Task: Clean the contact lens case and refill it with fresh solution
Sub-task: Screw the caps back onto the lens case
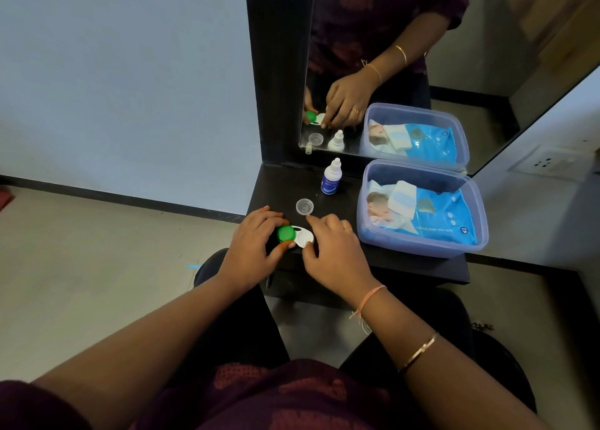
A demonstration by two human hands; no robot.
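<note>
The contact lens case (303, 235) lay flat on the black shelf (383, 260), in front of the solution bottle (331, 177) and a little to its left, close to the shelf's near edge. Its long axis ran left to right, about parallel to that edge, wells facing up. The green cap (286, 233) sat on the left well; the right well was white and uncovered.

The left hand (255, 246) was curled narrowly round the green cap, thumb on the near side and fingers over the far side. The right hand (336, 251) pinched the case's white right end between forefinger and thumb, its other fingers loosely bent beside it.

A clear round lid (304, 206) rested flat between the bottle and the case, apart from both. The bottle stood upright, nozzle up. Just to the right of the bottle stood a plastic tub (367, 234) holding a blue wet wipes pack (431, 215). Behind the bottle, a mirror (454, 39) reflected the hands and these things.
</note>
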